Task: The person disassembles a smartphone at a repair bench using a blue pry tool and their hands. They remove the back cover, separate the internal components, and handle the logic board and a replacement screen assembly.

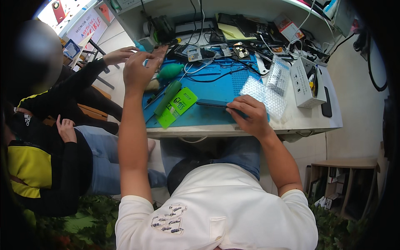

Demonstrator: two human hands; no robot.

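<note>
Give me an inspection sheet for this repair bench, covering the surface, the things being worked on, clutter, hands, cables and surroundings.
Surface: blue work mat on a white bench.
Job's things: dark flat phone lying on the mat; a small brownish part held up at the mat's far left corner.
Clutter: green tool handle, green card, bubble wrap, white box, circuit boards at the back.
Hands: right hand rests on the phone's near end; left hand raised, pinching the brownish part. Another person's hand reaches in from the left.
Cables: black cable across the mat; a tangle at the back.
Surroundings: seated person in black and yellow on the left; wooden shelf lower right.
</note>
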